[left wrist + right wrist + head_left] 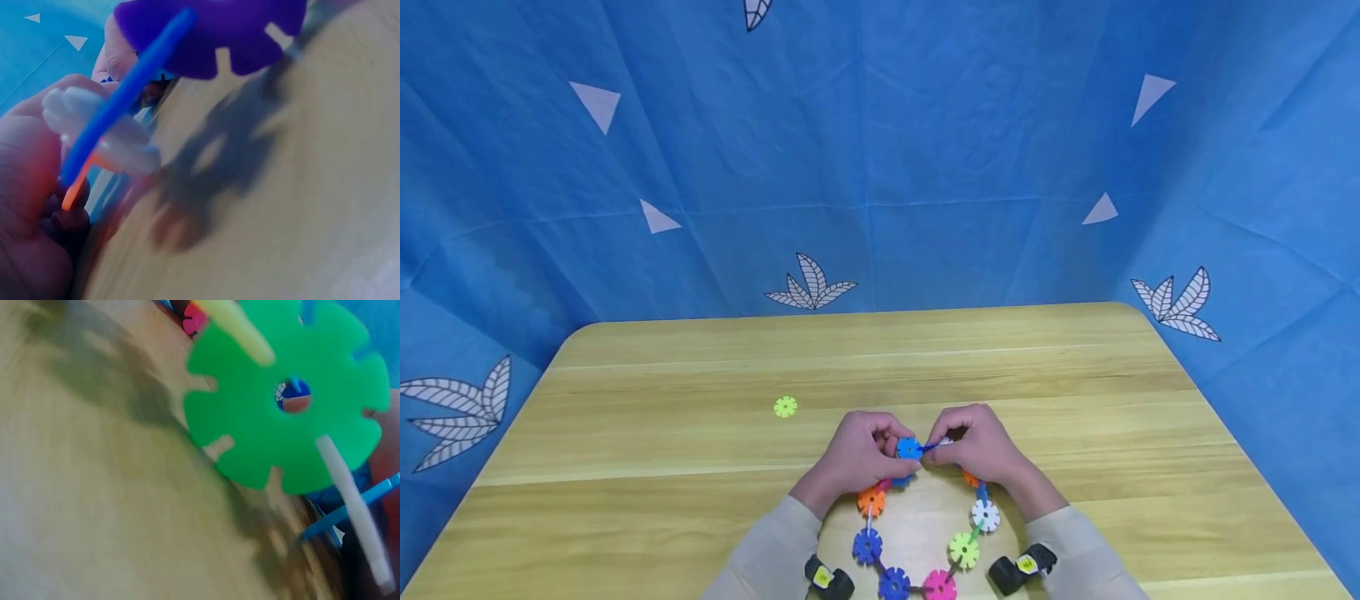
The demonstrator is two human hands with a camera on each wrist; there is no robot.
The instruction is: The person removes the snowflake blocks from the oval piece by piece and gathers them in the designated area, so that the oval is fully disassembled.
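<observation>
Between finger and thumb, my left hand (pixel 855 452) pinches a light blue slotted plastic disc (pixel 909 449). My right hand (pixel 979 442) pinches the chain beside a dark blue disc (pixel 928 447), seen edge-on and meeting the light blue one. From both hands a loop of interlocked discs runs toward me, with an orange disc (pixel 871 502), a pink disc (pixel 940 585) and a white disc (pixel 985 516) among them. Close up, the left wrist view has a purple disc (pixel 206 44); the right wrist view has a green disc (pixel 250 425). My fingers partly hide the joint.
A loose yellow-green disc (pixel 786 407) lies on the wooden table (pixel 662 417), left of and beyond my hands. Black wrist devices (pixel 829 578) sit near both sleeves. A blue patterned cloth (pixel 925 150) hangs behind the table and along its sides.
</observation>
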